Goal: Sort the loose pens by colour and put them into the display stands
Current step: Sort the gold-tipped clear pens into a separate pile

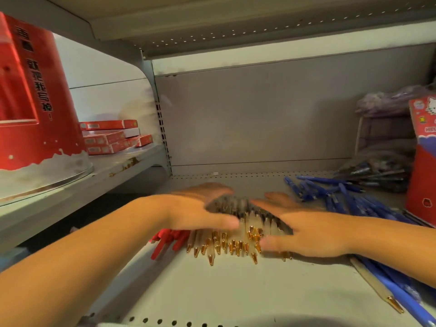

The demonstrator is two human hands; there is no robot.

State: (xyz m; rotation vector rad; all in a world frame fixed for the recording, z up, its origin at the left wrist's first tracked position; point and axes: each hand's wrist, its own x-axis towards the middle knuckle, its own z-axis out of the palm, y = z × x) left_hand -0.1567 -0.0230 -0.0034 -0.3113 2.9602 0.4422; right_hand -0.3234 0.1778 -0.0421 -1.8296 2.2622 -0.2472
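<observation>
A bundle of clear pens with black caps and gold tips [238, 232] lies on the grey shelf [236, 291], tips toward me. My left hand [200, 211] presses against the bundle's left side, fingers straight over the caps. My right hand [304, 230] presses against its right side, fingers spread. Several red pens [168, 241] lie just left of the bundle, partly under my left hand. A loose heap of blue pens [335, 197] spreads over the shelf to the right, some passing under my right forearm. A red display stand [30, 102] stands on the neighbouring shelf at the left.
Flat red boxes [111, 136] are stacked behind the red stand. A red cartoon-printed carton [423, 156] stands at the far right, with bagged pens [377, 171] behind the blue heap. One clear pen with a gold tip [377, 286] lies near the front right.
</observation>
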